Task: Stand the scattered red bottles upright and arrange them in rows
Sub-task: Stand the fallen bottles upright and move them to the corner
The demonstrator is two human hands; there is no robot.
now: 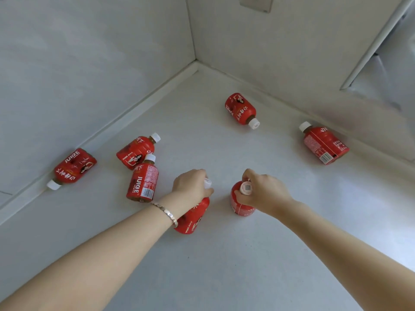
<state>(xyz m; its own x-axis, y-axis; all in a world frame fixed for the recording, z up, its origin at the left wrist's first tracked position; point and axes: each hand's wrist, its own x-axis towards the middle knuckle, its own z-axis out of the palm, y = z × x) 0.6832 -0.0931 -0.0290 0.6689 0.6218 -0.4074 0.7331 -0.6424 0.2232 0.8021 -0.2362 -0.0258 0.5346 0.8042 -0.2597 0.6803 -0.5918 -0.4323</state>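
Seven red bottles sit on the white bench (pixel 224 254): your left hand (pixel 193 185) has its fingers curled round the neck of a tilted bottle (pixel 193 215), your right hand (pixel 262 191) pinches the top of an upright bottle (pixel 242 204) just right of it. Five others lie flat, three at far left (pixel 73 168) (pixel 137 150) (pixel 143 179), one far centre (pixel 241 110), one far right (pixel 324 144)

A pale grey-white bench (pixel 224 265) ran into a corner where two plain light walls met, the left wall (pixel 89 52) and the back wall (pixel 280 52). A low raised lip (pixel 134 113) edged the surface along both. High on the back wall sat a wall plate (pixel 256 3) (cut off by the frame), and soft daylight brightened the right side.
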